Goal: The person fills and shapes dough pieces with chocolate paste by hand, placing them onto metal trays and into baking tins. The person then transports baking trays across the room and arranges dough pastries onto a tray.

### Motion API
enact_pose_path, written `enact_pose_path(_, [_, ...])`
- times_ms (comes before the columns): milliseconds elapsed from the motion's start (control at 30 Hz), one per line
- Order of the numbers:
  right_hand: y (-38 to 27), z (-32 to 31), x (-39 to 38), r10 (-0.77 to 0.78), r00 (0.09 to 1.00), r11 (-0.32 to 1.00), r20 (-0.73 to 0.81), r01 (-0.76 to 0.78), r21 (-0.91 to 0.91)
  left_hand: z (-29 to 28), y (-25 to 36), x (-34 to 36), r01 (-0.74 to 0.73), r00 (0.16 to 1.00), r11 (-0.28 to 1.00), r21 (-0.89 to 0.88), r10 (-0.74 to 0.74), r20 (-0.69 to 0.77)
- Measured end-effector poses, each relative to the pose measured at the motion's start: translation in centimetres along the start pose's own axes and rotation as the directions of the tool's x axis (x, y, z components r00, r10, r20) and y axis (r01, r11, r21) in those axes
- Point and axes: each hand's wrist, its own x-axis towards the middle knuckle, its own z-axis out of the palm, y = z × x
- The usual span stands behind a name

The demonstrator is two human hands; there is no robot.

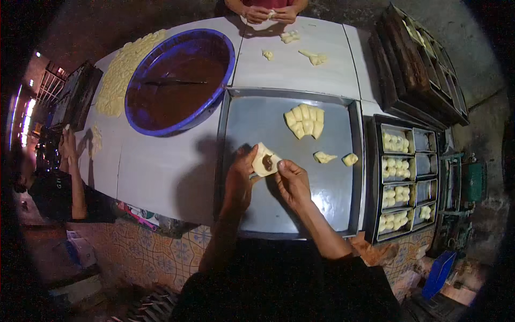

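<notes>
Dough piece [259, 168]: pale, flat, smeared in the middle with brown filling [267, 162], held in the air over the left half of the tray [335, 206].
Left hand [240, 172]: nearly closed, thumb and fingers gripping the dough piece by its left side.
Right hand [294, 183]: fingers curled in, thumb and fingertips pinching the dough piece's right edge, just beside the filling.
Tray: grey metal with raised sides, on the white bench [161, 177]; a fan-shaped cluster [306, 121] of dough lies in its far right part, two scraps [324, 157] nearer, apart from each other.
Basin [232, 64]: blue, round, beyond the tray's left side; brown paste [171, 107] inside, a dark stick [174, 82] across it.
Batch [120, 75]: pale dough crowded together left of the basin.
Tins [425, 165]: right of the tray, in two columns; rounded dough fills the left column and sits in the nearest right tin.
Hands opposite [257, 13]: another person's, on pale dough; three small pieces [313, 57] lie near.
</notes>
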Motion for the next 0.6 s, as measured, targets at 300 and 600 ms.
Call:
enact_pose_path(300, [-1.4, -1.5, -6.8, -0.67, 0.497, 0.032, 0.552, 0.761, -0.647, 4.1, -4.7, -5.2, -0.297, 0.933, 0.711, 0.637, 0.358, 0.035])
enact_pose_path(600, [-2.4, -1.9, -9.6, -0.632, 0.576, 0.11, 0.519, 0.729, -0.676, 3.8, -7.2, -5.2, -0.167, 0.985, 0.879, 0.446, 0.171, 0.032])
